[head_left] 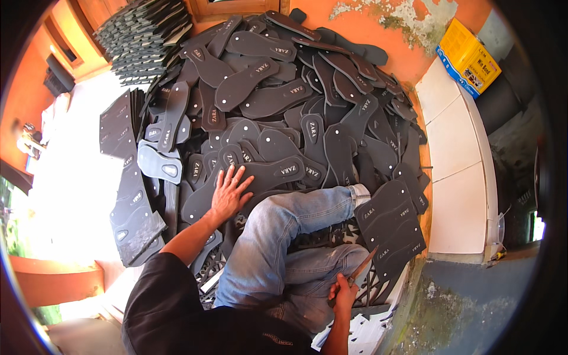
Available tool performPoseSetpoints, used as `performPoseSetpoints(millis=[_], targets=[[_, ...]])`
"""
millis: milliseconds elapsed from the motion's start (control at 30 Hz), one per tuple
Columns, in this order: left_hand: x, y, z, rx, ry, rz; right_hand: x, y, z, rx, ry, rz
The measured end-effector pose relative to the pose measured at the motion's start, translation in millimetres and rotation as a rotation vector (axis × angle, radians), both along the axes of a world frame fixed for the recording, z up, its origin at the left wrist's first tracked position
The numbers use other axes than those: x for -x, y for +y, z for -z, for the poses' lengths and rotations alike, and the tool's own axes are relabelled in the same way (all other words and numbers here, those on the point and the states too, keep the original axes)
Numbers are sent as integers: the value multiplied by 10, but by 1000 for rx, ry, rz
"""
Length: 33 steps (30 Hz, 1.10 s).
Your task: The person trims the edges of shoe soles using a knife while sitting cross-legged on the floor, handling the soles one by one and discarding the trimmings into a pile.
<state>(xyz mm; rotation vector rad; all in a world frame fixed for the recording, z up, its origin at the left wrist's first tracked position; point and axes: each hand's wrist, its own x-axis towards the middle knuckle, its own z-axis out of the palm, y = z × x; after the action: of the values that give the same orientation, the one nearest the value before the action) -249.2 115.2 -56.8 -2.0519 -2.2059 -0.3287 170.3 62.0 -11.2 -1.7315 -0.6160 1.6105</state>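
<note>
My left hand (231, 194) lies with its fingers spread on a dark sandal sole (248, 183) at the near side of a big pile. In my right hand (342, 295) is a knife (362, 267), its narrow blade pointing up and to the right above my lower leg. Just beyond the blade lies a dark sheet (387, 228) with sole outlines and small white dots on it. The heap of cut soles (284, 142) spreads out in front of my bent legs. One grey-blue sole (158, 163) stands out at the pile's left side.
Stacked dark sheets (142, 41) rise at the far left. More sole sheets (127, 198) lie along the left edge. On the white tiled ledge (452, 154) at right stands a yellow and blue box (468, 58). Dark cut-out scraps (378, 287) lie beneath my legs. An orange wall closes the back.
</note>
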Motion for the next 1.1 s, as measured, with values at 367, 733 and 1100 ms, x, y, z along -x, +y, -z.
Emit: performPoseSetpoints(millis=[367, 733, 1100], targets=[[541, 255, -266, -379, -463, -414, 54, 41, -105, 2, -47, 37], [348, 412, -422, -87, -770, -549, 101, 108, -77, 26, -74, 22], [272, 221, -598, 109, -1278, -342, 82, 110, -25, 27, -4, 23]])
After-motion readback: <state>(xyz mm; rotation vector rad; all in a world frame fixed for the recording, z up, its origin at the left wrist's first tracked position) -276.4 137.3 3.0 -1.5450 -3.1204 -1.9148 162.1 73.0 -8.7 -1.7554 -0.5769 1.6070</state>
